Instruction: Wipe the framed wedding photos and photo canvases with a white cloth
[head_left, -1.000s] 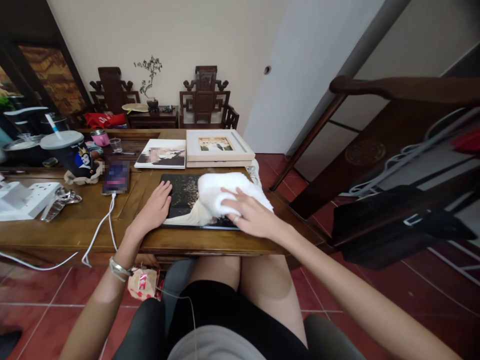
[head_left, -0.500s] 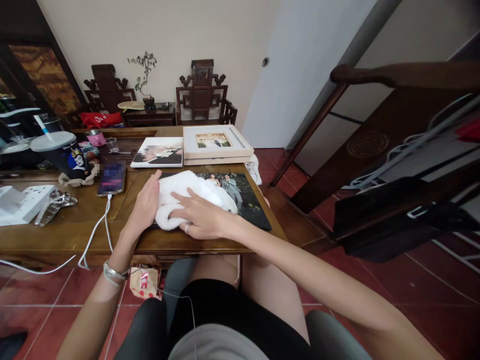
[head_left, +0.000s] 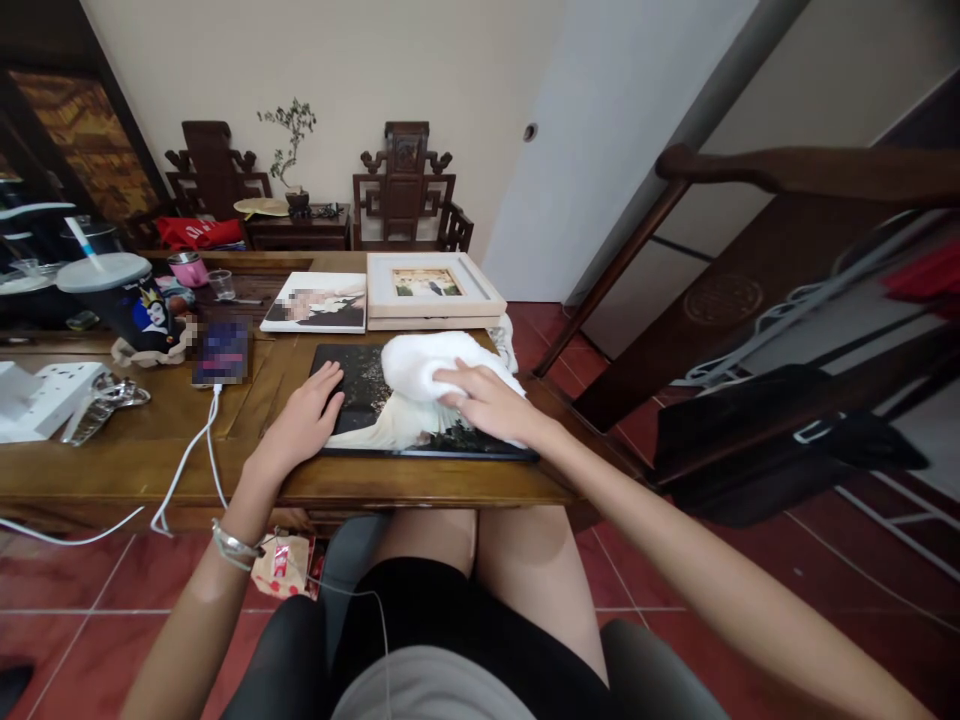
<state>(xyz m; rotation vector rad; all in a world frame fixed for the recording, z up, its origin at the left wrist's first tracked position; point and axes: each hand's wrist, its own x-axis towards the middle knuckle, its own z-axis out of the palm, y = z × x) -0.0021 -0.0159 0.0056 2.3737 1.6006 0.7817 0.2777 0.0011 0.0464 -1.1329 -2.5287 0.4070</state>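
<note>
A dark photo panel (head_left: 360,390) lies flat near the front edge of the wooden table (head_left: 420,490). It shows a pale flowing dress against a dark ground. On its upper right part rests a bunched white towel (head_left: 420,365), which covers much of the picture. My right hand (head_left: 484,400) grips the towel, with thumb and fingers pressed into its folds. Flat on the panel's left edge lies my left hand (head_left: 307,415), fingers stretched out and holding nothing.
Behind the panel sit a white photo print (head_left: 315,302) and a pale framed picture (head_left: 435,290). To the left are a phone (head_left: 220,350) on a white cable (head_left: 184,475), a lidded cup (head_left: 124,310), a power strip (head_left: 52,395) and a pink cup (head_left: 187,270).
The towel has moved right across the panel with my right hand, uncovering the panel's left part. My left hand stays at the left edge, now lower and a little to the right.
</note>
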